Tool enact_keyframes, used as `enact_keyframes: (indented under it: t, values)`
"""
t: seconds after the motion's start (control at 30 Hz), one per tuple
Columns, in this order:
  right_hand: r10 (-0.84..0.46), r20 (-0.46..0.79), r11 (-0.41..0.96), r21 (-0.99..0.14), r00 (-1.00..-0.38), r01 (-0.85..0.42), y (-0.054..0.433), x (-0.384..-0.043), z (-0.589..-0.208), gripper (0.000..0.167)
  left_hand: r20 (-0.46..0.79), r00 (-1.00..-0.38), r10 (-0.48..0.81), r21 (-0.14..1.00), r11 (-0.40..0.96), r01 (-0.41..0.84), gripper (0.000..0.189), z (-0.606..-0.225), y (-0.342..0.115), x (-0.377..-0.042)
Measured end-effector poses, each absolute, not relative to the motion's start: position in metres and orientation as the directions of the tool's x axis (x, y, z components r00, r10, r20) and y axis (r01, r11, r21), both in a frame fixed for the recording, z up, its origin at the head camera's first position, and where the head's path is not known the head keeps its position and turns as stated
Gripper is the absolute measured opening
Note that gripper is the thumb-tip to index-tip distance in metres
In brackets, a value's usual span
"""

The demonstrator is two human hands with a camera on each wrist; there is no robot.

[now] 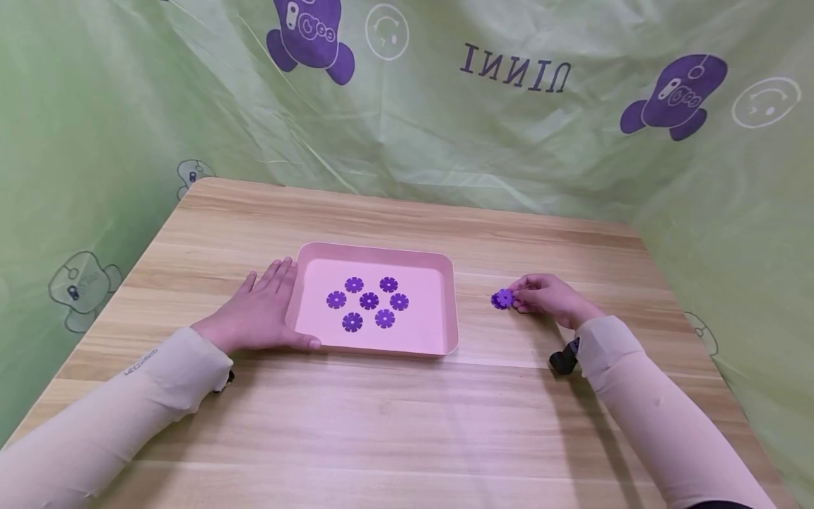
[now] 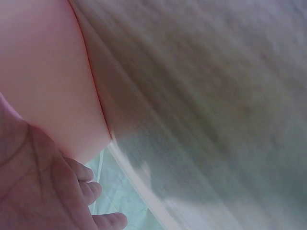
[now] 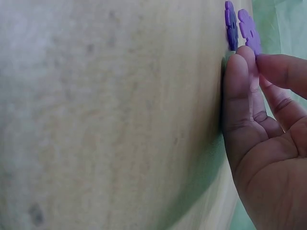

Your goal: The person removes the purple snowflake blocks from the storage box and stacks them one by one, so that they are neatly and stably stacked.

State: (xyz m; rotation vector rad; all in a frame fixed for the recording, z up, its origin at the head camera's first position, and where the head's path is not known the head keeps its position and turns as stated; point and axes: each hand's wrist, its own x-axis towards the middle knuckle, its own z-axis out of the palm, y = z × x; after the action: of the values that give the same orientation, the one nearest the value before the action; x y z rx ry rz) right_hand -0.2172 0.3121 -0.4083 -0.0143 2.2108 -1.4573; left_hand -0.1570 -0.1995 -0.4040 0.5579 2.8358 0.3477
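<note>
R grip [image 1: 548,295] pinches light-purple, plastic-looking, flower-shaped disc [image 1: 505,297] just beside darker purple disc [image 3: 231,26], over wood-grain bench [image 1: 407,431], R of pink rect. tray [image 1: 416,336] w/ 7 purple notched discs [image 1: 363,301] inside. L grip [image 1: 261,311], fingers spread, touches tray's L side.

Tray [image 1: 416,338] on table [image 1: 394,424], discs [image 1: 364,302] inside, two discs [image 1: 505,293] at right, perhaps touching

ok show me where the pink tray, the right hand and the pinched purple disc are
Pink tray [image 1: 426,312], head view: bare floor, right side
Right hand [image 1: 552,295], head view: middle of the hand
Pinched purple disc [image 3: 249,27], right wrist view: its flat face
</note>
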Motion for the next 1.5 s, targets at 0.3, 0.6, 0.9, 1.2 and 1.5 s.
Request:
enact_keyframes:
  t: [0.3,0.6,0.9,1.2,1.5]
  values:
    - [-0.267,-0.382,0.479,-0.849,-0.885,0.222,0.3093,-0.2196,-0.4051,0.029,-0.186,-0.902,0.390,0.282,0.900,0.332,0.151,-0.4028,-0.1988,-0.1586]
    - [-0.264,-0.395,0.551,-0.811,-0.880,0.199,0.3073,-0.2180,-0.4015,0.026,-0.191,-0.900,0.392,0.286,0.899,0.331,0.151,-0.4042,-0.1989,-0.1585]
    - [-0.268,-0.387,0.589,-0.790,-0.882,0.167,0.3039,-0.2189,-0.3995,0.026,-0.199,-0.898,0.392,0.297,0.897,0.326,0.150,-0.4017,-0.1983,-0.1576]
    - [-0.275,-0.376,0.555,-0.813,-0.885,0.173,0.3040,-0.2188,-0.4011,0.026,-0.204,-0.897,0.391,0.296,0.898,0.324,0.150,-0.4000,-0.1991,-0.1582]
    - [-0.272,-0.387,0.543,-0.818,-0.881,0.192,0.3055,-0.2208,-0.4033,0.025,-0.206,-0.896,0.392,0.305,0.896,0.322,0.151,-0.3996,-0.1990,-0.1576]
